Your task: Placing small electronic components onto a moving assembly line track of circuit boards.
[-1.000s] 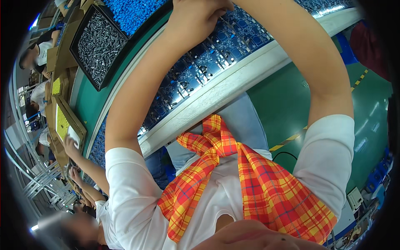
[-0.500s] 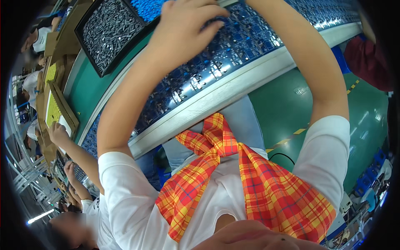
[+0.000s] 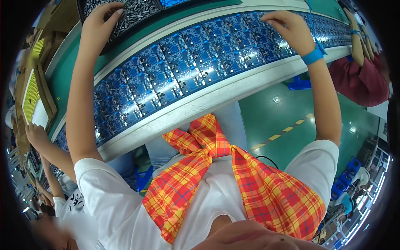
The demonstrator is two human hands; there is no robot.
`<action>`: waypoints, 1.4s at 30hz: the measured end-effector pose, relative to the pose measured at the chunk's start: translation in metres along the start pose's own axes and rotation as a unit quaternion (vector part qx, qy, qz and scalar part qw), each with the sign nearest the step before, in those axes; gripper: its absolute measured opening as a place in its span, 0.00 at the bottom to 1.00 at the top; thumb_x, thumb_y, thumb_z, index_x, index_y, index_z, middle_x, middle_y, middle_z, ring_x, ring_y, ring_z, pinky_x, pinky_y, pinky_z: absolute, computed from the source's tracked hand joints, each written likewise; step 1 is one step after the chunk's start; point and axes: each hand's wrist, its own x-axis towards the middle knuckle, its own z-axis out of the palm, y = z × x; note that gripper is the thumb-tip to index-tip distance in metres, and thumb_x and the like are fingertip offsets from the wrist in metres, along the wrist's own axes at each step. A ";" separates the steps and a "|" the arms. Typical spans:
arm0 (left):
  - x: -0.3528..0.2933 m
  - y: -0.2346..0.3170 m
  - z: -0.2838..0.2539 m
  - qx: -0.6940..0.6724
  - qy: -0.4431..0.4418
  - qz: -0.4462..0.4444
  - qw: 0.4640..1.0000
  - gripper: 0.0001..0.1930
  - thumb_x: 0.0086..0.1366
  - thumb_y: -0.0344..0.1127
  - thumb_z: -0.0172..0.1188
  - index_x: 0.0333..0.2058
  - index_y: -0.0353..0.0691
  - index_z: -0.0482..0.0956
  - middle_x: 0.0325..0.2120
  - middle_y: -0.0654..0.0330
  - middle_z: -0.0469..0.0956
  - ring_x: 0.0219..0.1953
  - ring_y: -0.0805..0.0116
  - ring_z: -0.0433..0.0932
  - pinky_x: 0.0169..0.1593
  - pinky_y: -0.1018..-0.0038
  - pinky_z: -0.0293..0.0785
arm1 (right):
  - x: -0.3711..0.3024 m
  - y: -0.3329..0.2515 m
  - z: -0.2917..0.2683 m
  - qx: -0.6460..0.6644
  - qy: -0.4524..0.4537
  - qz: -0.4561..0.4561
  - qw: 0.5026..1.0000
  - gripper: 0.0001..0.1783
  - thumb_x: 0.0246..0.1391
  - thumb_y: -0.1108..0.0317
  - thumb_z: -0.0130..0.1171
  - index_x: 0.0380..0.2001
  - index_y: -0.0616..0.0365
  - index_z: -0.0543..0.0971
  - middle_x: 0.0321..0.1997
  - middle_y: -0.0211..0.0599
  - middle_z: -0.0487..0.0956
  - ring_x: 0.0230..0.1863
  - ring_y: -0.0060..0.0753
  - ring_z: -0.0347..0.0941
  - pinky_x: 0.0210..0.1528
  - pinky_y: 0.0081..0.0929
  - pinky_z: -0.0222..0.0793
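While both bare arms reach up across the near rail (image 3: 208, 95), the head view finds the two hands working well apart! Over on one side, the left hand (image 3: 100, 25) hangs at a black tray (image 3: 156, 13), its fingers bent and the thumb close beneath the index finger, right by a heap of small dark parts (image 3: 141, 10). Is anything pinched there? I cannot tell; a piece that tiny would be hard to make out. Next compartment along, bright blue parts (image 3: 171, 3) peek in at the top edge.

Across to the right hand (image 3: 293, 33), and it's above the far side of the circuit boards (image 3: 179, 62), palm down, fingers loosely curled, thumb slightly apart from the index finger; whether it grips a part, again, I cannot tell. A blue strap (image 3: 313, 56) circles that wrist, with a blue cord (image 3: 310, 18) running up from it.

And those boards, what a line! Blue, side by side, they fill the long curved lane between the pale rails, the tray standing beyond on the green desk (image 3: 62, 83). Out left, a co-worker's hand (image 3: 36, 134) is near a carton (image 3: 48, 98) of yellow pieces (image 3: 31, 93); out right, a maroon garment (image 3: 362, 83) shows on another person.
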 end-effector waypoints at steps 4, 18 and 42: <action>0.008 0.001 -0.001 0.083 0.008 0.054 0.995 0.11 0.70 0.37 0.63 0.48 0.42 0.85 0.41 0.60 0.84 0.44 0.66 0.82 0.50 0.71 0.76 | -0.002 -0.005 0.007 -0.084 -0.008 -0.049 0.995 0.07 0.61 0.70 0.63 0.42 0.55 0.83 0.42 0.39 0.85 0.41 0.45 0.82 0.44 0.34 0.77; -0.008 0.137 0.015 -0.040 0.006 0.068 0.997 0.06 0.64 0.28 0.63 0.37 0.35 0.86 0.33 0.51 0.83 0.37 0.49 0.80 0.43 0.62 0.76 | 0.000 -0.004 0.008 -0.210 -0.020 -0.098 0.973 0.07 0.59 0.72 0.62 0.40 0.55 0.81 0.39 0.38 0.82 0.44 0.47 0.78 0.46 0.38 0.76; 0.011 0.208 0.090 -0.253 -0.236 -0.005 0.938 0.10 0.65 0.30 0.64 0.43 0.34 0.86 0.35 0.51 0.86 0.34 0.67 0.83 0.41 0.72 0.78 | 0.011 0.000 0.024 0.032 0.109 -0.243 0.963 0.04 0.52 0.74 0.62 0.33 0.57 0.82 0.32 0.46 0.81 0.39 0.55 0.78 0.45 0.44 0.74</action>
